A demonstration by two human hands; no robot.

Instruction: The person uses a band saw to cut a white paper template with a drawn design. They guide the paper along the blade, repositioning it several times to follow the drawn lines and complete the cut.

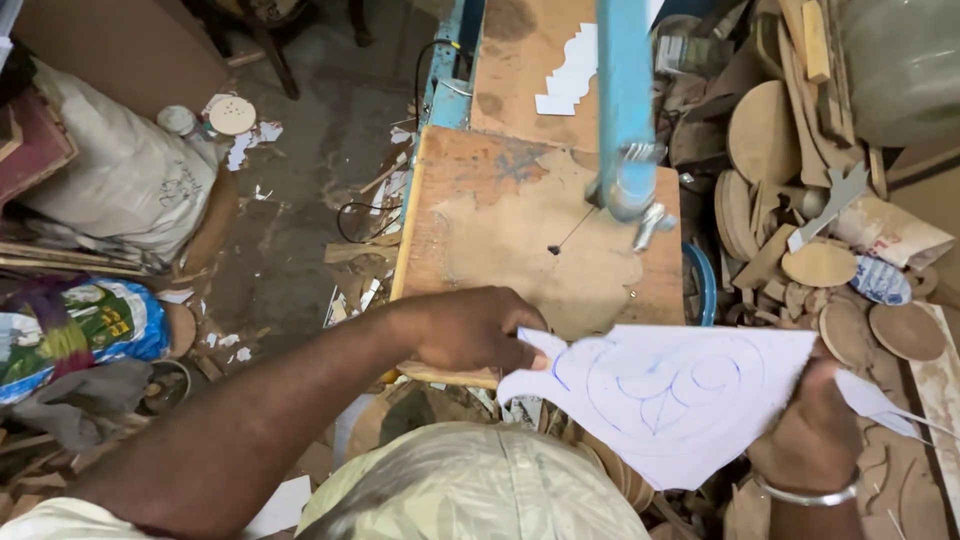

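Both hands grip a white sheet (672, 400) bearing a blue drawn pattern, low in the frame: left hand (470, 328) pinches its left tip, right hand (812, 420) clasps its right edge. It hovers just below the saw's wooden tabletop (480, 220); feeding it to the blade would seem to need steady alignment.

A single head-worn camera looks steeply down from close above the left hand (470, 328) and right hand (812, 425). It faces forward over a wooden saw table (500, 230) just beyond them (floor clutter fills both flanks).
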